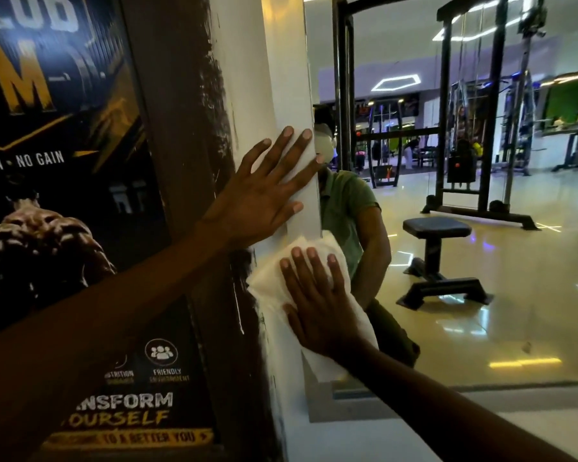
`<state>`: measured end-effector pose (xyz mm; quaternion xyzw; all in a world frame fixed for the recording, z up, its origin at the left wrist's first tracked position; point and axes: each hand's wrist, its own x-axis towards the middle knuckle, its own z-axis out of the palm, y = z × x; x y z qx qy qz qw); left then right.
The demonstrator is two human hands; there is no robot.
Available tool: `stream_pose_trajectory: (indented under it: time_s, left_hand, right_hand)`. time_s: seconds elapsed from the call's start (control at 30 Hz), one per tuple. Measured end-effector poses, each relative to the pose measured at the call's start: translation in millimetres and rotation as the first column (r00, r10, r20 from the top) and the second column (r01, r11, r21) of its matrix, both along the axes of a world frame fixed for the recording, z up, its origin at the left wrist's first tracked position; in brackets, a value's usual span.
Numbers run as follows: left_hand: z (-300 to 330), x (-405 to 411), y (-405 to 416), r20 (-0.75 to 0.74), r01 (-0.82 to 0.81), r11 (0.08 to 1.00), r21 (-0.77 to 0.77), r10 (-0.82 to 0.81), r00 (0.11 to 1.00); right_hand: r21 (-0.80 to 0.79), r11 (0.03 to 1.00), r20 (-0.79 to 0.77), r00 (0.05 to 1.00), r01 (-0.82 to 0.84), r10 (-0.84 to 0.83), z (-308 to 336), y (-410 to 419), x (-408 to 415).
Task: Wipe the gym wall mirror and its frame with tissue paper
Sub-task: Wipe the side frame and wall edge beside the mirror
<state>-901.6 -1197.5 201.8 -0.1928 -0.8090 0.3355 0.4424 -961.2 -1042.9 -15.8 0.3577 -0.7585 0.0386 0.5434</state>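
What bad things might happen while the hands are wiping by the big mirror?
The tissue paper is thin and only pressed flat under the right hand, so it might tear or slip off the white frame. The left hand presses bare on the frame with fingertips at the mirror edge, so it may leave fresh smudges. The frame's edge beside the poster looks scuffed and flaky; rubbing could catch there.

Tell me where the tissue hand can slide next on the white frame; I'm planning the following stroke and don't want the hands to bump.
Free: the frame strip above the left hand, and the strip below the tissue, toward the floor ledge. Crowded: the short stretch between that hand and the right hand, almost touching. The mirror glass to the right is open too.
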Motion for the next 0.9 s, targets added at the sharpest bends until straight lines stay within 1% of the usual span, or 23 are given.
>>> stream_pose_trajectory:
  time_s: [0.07,0.13,0.17,0.3,0.37,0.43,0.53,0.6,0.7,0.77,0.83,0.9]
  left_hand:
    - [-9,2,-3,0.021,0.013,0.999,-0.051,-0.012,1.0]
    - [-18,2,-2,0.036,0.027,0.999,-0.041,-0.026,0.999]
    - [-20,2,-1,0.037,0.034,0.999,-0.027,-0.033,0.999]
    - [-32,3,3,0.044,0.055,0.998,0.041,-0.057,0.997]
    - [-37,2,4,0.047,0.041,0.998,0.05,-0.043,0.998]
    - [-43,2,4,0.057,0.029,0.999,0.041,-0.032,0.998]
    - [-62,5,4,0.075,0.041,0.999,0.025,-0.042,0.996]
    - [-78,7,5,0.08,0.044,0.998,0.037,-0.047,0.996]
    - [-100,4,7,0.072,0.028,0.998,0.058,-0.032,0.997]
    - [-109,3,9,0.068,0.018,0.998,0.06,-0.022,0.997]
    - [-120,3,8,0.08,0.019,1.0,0.019,-0.02,0.997]
    - [-133,6,5,0.11,0.031,0.999,-0.027,-0.028,0.994]
  right_hand:
    - [0.129,0.99,-0.008,0.999,0.051,-0.05,-38,3,3]
    - [0.176,0.982,-0.002,0.998,0.067,-0.067,-50,7,5]
    - [0.163,0.985,-0.002,0.999,0.051,-0.052,-45,9,4]
    - [0.03,0.998,0.008,0.999,-0.051,0.051,-8,13,-2]
    - [0.014,0.998,0.016,0.998,-0.057,0.057,-15,10,-4]
    - [0.08,0.996,0.023,0.999,-0.038,0.036,-45,9,-1]
    - [0.272,0.962,0.026,1.0,-0.004,-0.004,-91,19,4]
    - [0.284,0.958,0.048,0.999,-0.034,0.021,-89,23,5]
    - [0.228,0.97,0.084,0.994,-0.084,0.067,-71,22,-2]
    - [0.229,0.97,0.066,0.995,-0.088,0.075,-72,27,-7]
    - [0.291,0.955,0.003,0.998,-0.064,0.066,-95,33,-8]
    - [0.383,0.922,-0.005,0.998,-0.06,0.067,-125,39,-5]
